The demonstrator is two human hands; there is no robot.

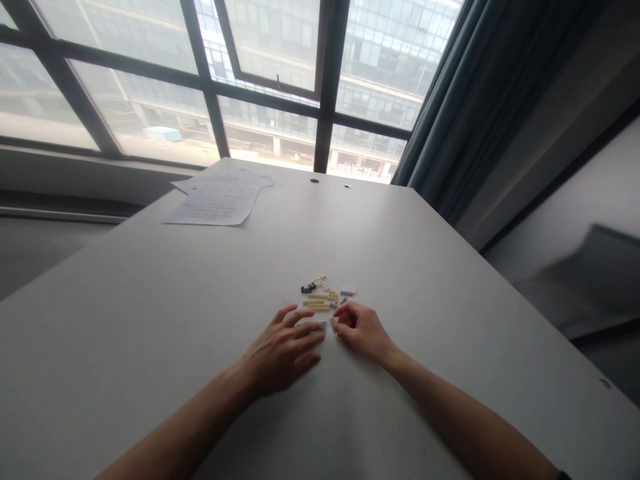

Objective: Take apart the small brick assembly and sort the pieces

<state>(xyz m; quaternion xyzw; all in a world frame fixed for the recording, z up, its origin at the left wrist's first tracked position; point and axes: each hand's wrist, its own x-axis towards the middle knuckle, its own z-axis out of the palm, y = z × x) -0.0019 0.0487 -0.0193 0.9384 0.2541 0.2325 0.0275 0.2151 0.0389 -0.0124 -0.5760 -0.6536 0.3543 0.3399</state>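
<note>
My left hand (pixel 287 343) is spread over the white table, palm down. Its fingertips reach a small grey building-block plate (pixel 324 327), part of which they cover. Thumb and fingers of my right hand (pixel 363 331) pinch a small cream building brick (pixel 333 322) just to the right of that plate. Beyond the hands lies a cluster of yellow bricks (pixel 317 304), with black bricks (pixel 309 288) and white bricks (pixel 321 283) behind it. A white-and-grey piece (pixel 348 291) rests at the cluster's right.
Printed sheets of paper (pixel 215 200) lie at the table's far left. Two round holes, one of them a dark cable hole (pixel 315 181), are near the far edge of the table (pixel 425 280). Windows and a dark curtain (pixel 480 87) stand behind.
</note>
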